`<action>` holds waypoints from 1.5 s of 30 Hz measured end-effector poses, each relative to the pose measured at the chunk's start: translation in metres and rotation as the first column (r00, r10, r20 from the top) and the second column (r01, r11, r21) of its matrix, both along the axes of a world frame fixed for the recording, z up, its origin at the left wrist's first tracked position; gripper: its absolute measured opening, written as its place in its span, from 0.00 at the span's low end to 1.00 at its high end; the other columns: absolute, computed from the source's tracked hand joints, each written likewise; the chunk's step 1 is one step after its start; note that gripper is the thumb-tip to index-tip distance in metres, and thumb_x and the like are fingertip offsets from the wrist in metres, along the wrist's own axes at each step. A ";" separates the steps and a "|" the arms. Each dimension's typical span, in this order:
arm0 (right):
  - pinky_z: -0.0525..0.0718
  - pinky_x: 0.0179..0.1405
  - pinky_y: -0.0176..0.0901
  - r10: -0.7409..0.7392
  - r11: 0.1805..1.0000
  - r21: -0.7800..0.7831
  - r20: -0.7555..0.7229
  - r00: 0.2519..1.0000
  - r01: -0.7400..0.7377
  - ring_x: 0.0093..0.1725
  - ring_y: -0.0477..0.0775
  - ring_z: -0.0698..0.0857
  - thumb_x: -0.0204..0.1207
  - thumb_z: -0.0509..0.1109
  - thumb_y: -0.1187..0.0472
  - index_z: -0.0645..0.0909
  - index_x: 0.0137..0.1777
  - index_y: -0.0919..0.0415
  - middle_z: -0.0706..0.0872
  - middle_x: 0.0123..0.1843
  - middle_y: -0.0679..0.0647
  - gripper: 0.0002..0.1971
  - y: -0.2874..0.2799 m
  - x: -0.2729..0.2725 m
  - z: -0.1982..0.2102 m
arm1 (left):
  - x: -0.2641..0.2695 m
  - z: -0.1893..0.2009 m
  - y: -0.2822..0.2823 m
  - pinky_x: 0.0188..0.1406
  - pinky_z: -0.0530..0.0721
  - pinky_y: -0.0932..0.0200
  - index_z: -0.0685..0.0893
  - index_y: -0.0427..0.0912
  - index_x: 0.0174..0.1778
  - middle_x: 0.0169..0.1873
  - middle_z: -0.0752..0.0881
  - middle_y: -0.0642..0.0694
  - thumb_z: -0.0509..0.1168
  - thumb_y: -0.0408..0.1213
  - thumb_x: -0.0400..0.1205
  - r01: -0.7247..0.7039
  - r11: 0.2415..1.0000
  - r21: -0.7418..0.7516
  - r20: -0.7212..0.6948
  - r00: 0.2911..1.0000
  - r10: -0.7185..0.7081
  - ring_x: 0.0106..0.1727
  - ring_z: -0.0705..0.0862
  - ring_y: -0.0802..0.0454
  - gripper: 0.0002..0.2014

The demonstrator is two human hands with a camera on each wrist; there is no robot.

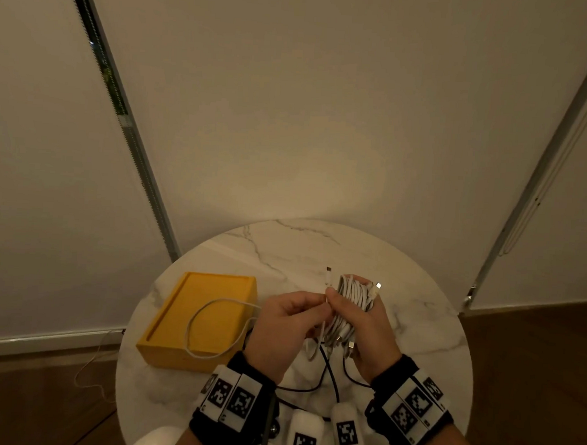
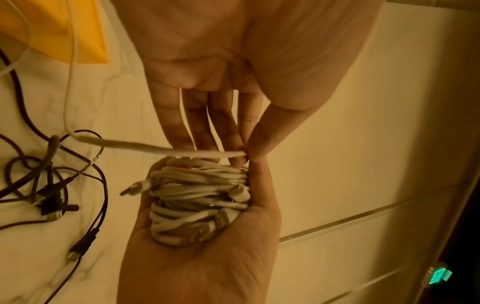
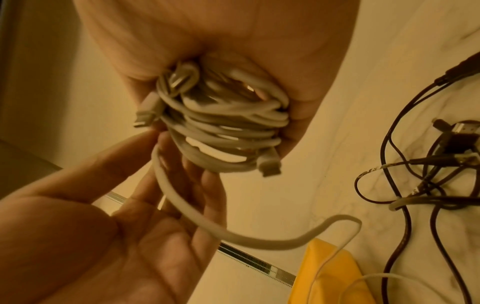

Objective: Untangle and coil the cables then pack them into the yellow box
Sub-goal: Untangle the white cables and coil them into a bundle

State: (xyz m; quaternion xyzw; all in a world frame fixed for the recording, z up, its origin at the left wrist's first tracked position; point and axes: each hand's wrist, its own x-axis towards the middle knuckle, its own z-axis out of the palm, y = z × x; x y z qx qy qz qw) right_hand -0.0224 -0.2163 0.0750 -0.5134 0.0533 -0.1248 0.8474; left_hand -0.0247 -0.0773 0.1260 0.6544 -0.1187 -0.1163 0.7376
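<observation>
The right hand [image 1: 364, 331] clasps a bundle of coiled white cables [image 1: 350, 310] above the marble table [image 1: 415, 330], so the left hand [image 1: 280, 327], pinching a loose white cable [image 1: 212, 320] that trails over the yellow box [image 1: 198, 319], can wind it on.
</observation>
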 end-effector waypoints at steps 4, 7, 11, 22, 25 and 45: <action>0.88 0.50 0.59 0.002 1.000 0.022 0.016 1.000 -0.003 0.47 0.63 0.87 0.61 0.86 0.51 0.74 0.65 0.72 0.85 0.45 0.59 0.38 0.000 -0.001 0.002 | 0.000 0.000 0.000 0.51 0.90 0.50 0.91 0.34 0.55 0.47 0.93 0.38 0.66 0.26 0.84 0.039 0.999 0.020 0.076 0.996 -0.041 0.51 0.92 0.41 0.09; 0.86 0.46 0.55 -0.001 1.000 0.019 0.014 1.000 0.000 0.46 0.61 0.85 0.60 0.88 0.47 0.75 0.63 0.72 0.84 0.43 0.58 0.41 0.001 -0.001 0.004 | -0.001 -0.001 -0.001 0.51 0.91 0.46 0.92 0.35 0.53 0.45 0.93 0.37 0.67 0.28 0.84 0.046 0.998 0.050 0.123 0.991 -0.052 0.50 0.92 0.41 0.09; 0.85 0.44 0.52 -0.021 0.999 -0.024 0.007 1.000 0.021 0.45 0.58 0.84 0.55 0.90 0.40 0.76 0.63 0.70 0.83 0.43 0.57 0.46 0.003 -0.002 0.006 | 0.000 -0.008 -0.002 0.48 0.87 0.31 0.90 0.28 0.42 0.39 0.87 0.24 0.70 0.37 0.80 0.026 0.992 0.124 0.238 0.970 -0.055 0.43 0.87 0.26 0.12; 0.85 0.36 0.51 -0.048 0.998 0.046 -0.026 0.999 0.049 0.35 0.57 0.86 0.63 0.78 0.69 0.75 0.64 0.71 0.86 0.37 0.58 0.28 -0.009 0.000 0.008 | 0.011 -0.017 0.003 0.42 0.89 0.58 0.93 0.44 0.47 0.37 0.92 0.49 0.66 0.36 0.86 -0.063 0.973 0.222 0.228 0.974 0.011 0.41 0.90 0.53 0.09; 0.86 0.38 0.54 -0.053 0.995 0.087 -0.031 0.998 0.056 0.35 0.58 0.84 0.59 0.77 0.67 0.78 0.60 0.65 0.86 0.38 0.57 0.26 -0.012 0.000 0.010 | 0.018 -0.021 0.013 0.25 0.80 0.63 0.89 0.40 0.47 0.28 0.88 0.46 0.64 0.38 0.87 -0.145 0.935 0.324 0.098 0.988 0.119 0.28 0.83 0.53 0.09; 0.87 0.37 0.52 0.321 0.927 0.226 -0.071 0.944 -0.298 0.37 0.61 0.87 0.53 0.81 0.57 0.90 0.41 0.66 0.88 0.41 0.66 0.17 -0.011 -0.007 0.017 | 0.021 -0.044 0.020 0.70 0.82 0.53 0.74 0.51 0.79 0.72 0.80 0.60 0.64 0.29 0.87 0.104 0.942 0.319 0.311 0.928 -0.207 0.74 0.78 0.61 0.25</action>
